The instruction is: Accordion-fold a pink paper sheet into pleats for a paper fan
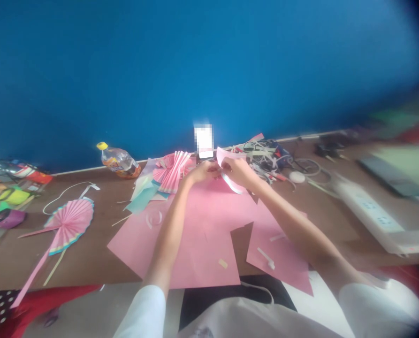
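My left hand [209, 172] and my right hand [236, 170] meet above the far part of the pink paper sheets [195, 253], fingers pinched close together. A small piece of pink paper [225, 153] rises from between them, and a curled white strip [233, 184] hangs below my right hand. Blur hides exactly which fingers grip which part. To the left of my left hand lies a pleated pink paper fan [174, 172] on pale green and yellow paper [144, 190]. Another pleated fan [73, 220], pink with a blue and yellow edge, lies farther left.
A bottle with a yellow cap [119, 162] leans near the blue wall [209, 70]. Tangled cables [265, 157] lie behind my right hand, and a white power strip [374, 213] is on the right. A purple tape roll [7, 218] sits at the left; paper scraps [265, 257] dot the sheets.
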